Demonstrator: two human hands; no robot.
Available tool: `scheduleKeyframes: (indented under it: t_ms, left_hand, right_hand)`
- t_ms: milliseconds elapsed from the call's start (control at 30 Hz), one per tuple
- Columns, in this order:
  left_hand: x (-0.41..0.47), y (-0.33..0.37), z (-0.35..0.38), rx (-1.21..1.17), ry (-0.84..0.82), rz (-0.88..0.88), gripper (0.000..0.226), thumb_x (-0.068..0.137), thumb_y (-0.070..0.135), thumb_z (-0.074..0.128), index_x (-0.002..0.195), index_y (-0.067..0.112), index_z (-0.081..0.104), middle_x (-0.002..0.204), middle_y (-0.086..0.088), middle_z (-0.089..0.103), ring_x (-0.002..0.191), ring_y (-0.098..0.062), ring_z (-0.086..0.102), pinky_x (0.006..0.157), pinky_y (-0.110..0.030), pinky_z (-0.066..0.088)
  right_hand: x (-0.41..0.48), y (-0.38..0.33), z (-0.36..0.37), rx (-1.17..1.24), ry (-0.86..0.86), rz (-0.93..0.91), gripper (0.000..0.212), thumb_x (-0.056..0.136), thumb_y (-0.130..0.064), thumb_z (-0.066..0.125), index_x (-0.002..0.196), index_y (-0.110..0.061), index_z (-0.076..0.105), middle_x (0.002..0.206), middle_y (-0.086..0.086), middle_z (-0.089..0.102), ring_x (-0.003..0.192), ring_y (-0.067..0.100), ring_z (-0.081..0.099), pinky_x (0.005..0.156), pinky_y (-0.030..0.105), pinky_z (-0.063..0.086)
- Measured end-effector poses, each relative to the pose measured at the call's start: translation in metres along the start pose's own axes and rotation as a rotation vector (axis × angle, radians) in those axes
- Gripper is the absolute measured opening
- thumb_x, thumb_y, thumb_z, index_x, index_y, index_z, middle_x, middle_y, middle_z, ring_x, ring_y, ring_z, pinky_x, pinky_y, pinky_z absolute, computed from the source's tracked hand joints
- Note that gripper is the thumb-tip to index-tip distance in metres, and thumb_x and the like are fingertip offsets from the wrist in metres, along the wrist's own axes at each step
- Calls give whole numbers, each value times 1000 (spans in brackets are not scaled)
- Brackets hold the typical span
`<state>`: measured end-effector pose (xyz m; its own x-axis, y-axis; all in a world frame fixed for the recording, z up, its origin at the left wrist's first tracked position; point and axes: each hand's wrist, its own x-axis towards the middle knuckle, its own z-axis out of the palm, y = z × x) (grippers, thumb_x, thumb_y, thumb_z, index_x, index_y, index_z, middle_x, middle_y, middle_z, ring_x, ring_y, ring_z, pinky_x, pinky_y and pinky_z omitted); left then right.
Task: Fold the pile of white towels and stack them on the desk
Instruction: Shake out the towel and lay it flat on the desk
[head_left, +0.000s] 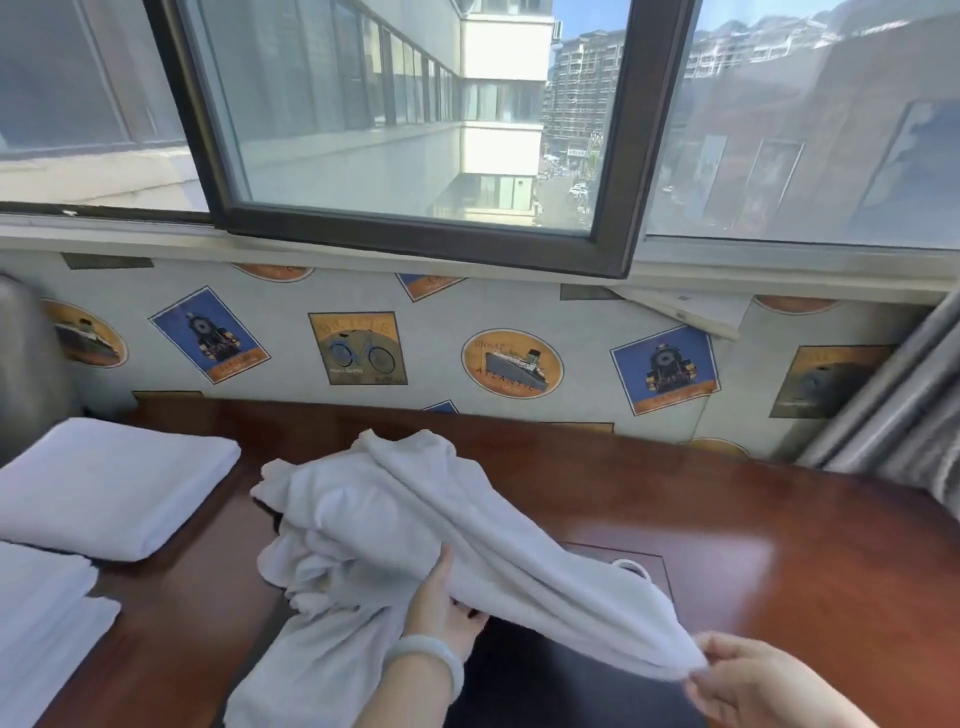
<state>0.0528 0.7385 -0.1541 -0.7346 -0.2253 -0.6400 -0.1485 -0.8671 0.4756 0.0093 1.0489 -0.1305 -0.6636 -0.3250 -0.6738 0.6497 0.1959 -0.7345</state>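
Observation:
A rumpled pile of white towels (363, 509) lies in the middle of the dark red wooden desk (779, 561). One towel (545, 587) is drawn out of it toward the lower right. My right hand (753, 686) pinches that towel's end at the bottom right. My left hand (441, 608), with a pale bangle on the wrist, reaches under the towel's middle, its thumb on top and its fingers hidden beneath the cloth. A folded white towel (109, 483) lies flat at the left of the desk, and another folded one (41, 613) sits at the lower left edge.
A wall with transport-themed posters (358, 348) backs the desk, below an open window (415, 130). A grey curtain (893, 415) hangs at the right. A recessed panel with a white ring (631, 566) shows in the desk behind the towel. A grey chair back (26, 364) is at the far left.

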Motion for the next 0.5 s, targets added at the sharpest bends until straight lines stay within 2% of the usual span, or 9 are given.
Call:
scheduleKeyframes:
  t_ms: [67,100,133,233,333,400,433,467,500]
  left_hand:
    - [0,-8,2,143,52,78,27,94,1,58,121,6,62,108,-10,67,95,-23,63,77,-34,53]
    - [-2,-13,3,237,71,98,30,92,-6,55,117,6,64,104,-9,68,90,-21,63,73,-30,53]
    - [-2,-19,4,324,78,115,30,90,-10,53,111,6,67,103,-8,69,88,-19,63,71,-28,53]
    - [-10,-33,1,422,65,149,24,89,-12,54,95,5,70,100,-9,72,86,-18,67,72,-26,53]
    - [-17,-43,3,497,-77,165,24,93,-7,54,103,6,72,104,-9,75,94,-18,71,77,-27,53]
    - [-20,-47,8,584,-165,133,27,97,-4,49,114,3,69,113,-16,72,107,-24,68,88,-32,53]
    - [-20,-47,9,630,-184,119,30,98,-6,45,118,0,66,117,-19,70,114,-26,65,95,-35,50]
    - [-22,-44,8,677,-211,103,32,96,-10,45,119,-1,65,117,-20,70,114,-25,65,96,-33,50]
    - [-21,-41,5,708,-239,107,34,93,-13,47,117,1,67,112,-17,72,107,-18,69,91,-27,53]
  right_hand:
    - [18,14,-2,-256,248,27,29,65,25,58,91,19,69,78,20,69,70,29,64,73,31,53]
    - [27,13,7,-404,345,-8,36,64,17,62,99,14,70,80,15,70,76,25,63,76,27,50]
    - [33,8,21,-500,351,-79,38,68,10,67,106,6,71,86,13,70,83,21,61,79,26,46]
    - [43,-10,73,-376,116,-213,35,81,-28,72,114,-22,62,108,0,63,96,9,53,88,26,42]
    - [57,-33,130,-307,-44,-201,71,84,-52,71,143,-42,31,135,-12,46,123,14,47,101,33,39]
    - [79,-36,156,-340,-54,-161,95,74,-56,78,148,-43,20,131,-3,58,112,20,61,91,35,53]
    - [89,-35,164,-344,-27,-151,90,71,-48,81,143,-39,27,118,4,65,98,23,68,81,36,59]
    - [96,-36,166,-327,23,-159,86,68,-38,80,142,-25,39,107,10,68,88,28,69,76,42,61]
    - [109,-32,163,-263,65,-172,72,63,-30,77,129,-11,55,97,15,68,82,34,69,75,54,59]
